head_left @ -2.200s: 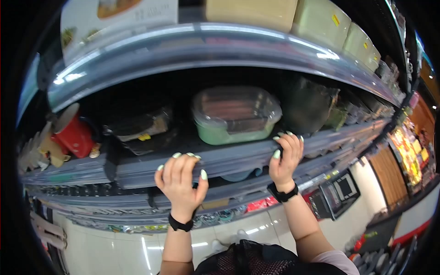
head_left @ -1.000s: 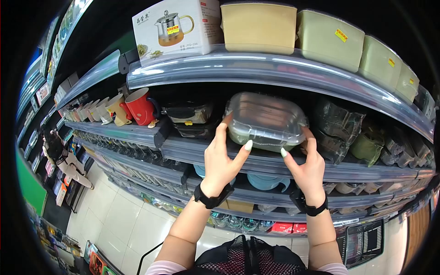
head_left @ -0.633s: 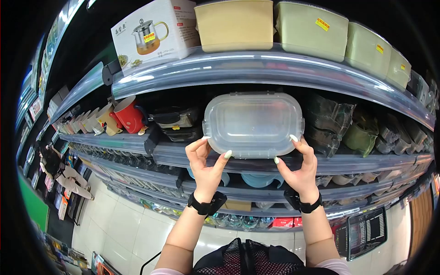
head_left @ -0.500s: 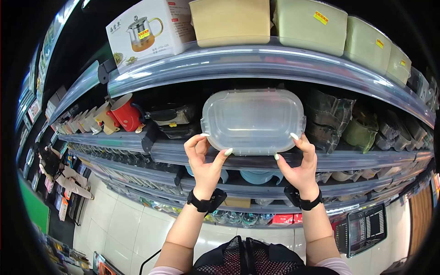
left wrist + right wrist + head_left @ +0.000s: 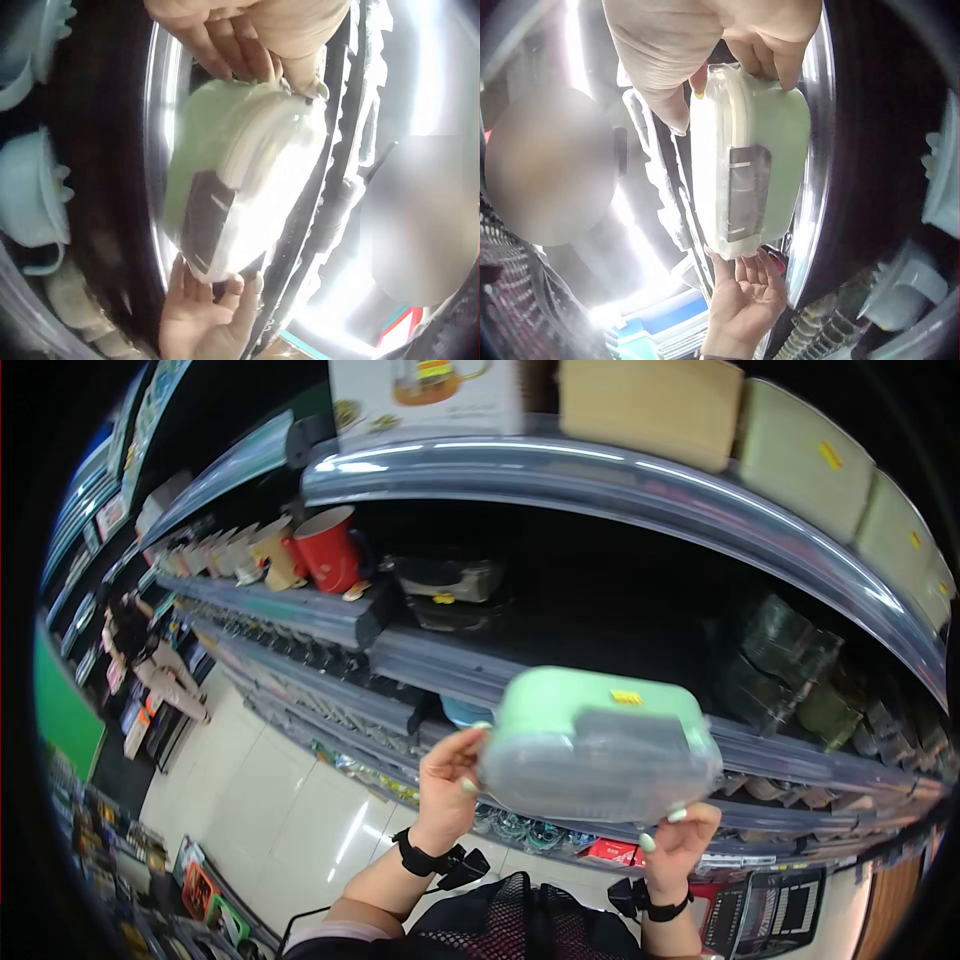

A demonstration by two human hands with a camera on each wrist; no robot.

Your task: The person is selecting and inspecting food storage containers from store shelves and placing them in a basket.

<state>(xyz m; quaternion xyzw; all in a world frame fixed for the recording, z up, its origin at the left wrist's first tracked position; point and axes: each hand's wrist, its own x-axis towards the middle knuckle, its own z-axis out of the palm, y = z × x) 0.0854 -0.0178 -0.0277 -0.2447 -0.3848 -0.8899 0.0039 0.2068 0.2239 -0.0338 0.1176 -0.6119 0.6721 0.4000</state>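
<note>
A pale green lunch box point(image 5: 600, 750) with a clear lid, a grey clasp and a yellow price sticker is held out in front of the shelves. It is tipped so its green side faces up and the lid faces my body. My left hand point(image 5: 450, 785) grips its left end; in the left wrist view the fingers are on the green base point(image 5: 196, 131) and the thumb is at the lid. The right hand point(image 5: 680, 845) pinches the opposite end, thumb at the lid and fingers around the base in the right wrist view.
Black wrapped boxes point(image 5: 450, 578) and a red mug point(image 5: 328, 550) stand on the middle shelf, left. Dark wrapped packs point(image 5: 780, 660) sit to the right. Above runs a shelf edge point(image 5: 560, 460) with cream containers point(image 5: 650, 405). A person point(image 5: 150, 655) stands far left; a black basket point(image 5: 785, 915) is low right.
My hands have left the shelf edge and taken the lunch box by both ends. It has come off the shelf, downward and closer, turning from lid-up to green side up.
</note>
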